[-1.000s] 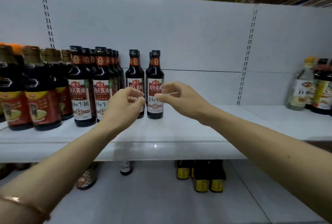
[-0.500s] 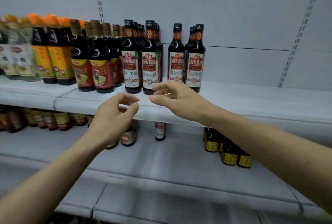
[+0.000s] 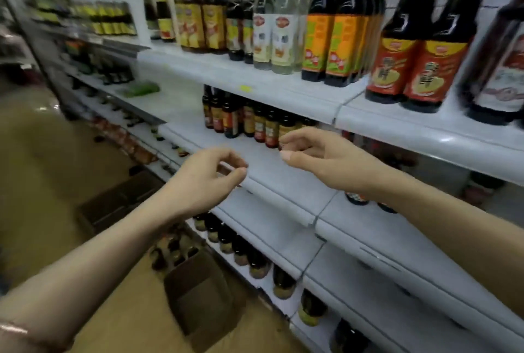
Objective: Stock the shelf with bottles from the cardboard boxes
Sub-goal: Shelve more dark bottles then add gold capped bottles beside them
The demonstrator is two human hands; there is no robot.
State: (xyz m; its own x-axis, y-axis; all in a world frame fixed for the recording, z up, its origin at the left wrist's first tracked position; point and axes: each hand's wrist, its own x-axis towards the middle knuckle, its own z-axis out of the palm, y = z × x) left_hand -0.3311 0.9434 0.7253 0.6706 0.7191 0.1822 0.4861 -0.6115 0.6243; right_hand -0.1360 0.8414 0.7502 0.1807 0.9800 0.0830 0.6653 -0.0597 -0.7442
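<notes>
Both hands, left hand (image 3: 208, 175) and right hand (image 3: 317, 154), hang loosely curled, each grip holding nothing. The cardboard box (image 3: 204, 300) of bottles (image 3: 173, 250) sits at six o'clock; reach down, grasp necks firmly.

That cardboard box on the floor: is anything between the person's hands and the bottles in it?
Nothing visible does. The left hand and right hand hang empty above the cardboard box, whose bottles stand uncovered.
</notes>
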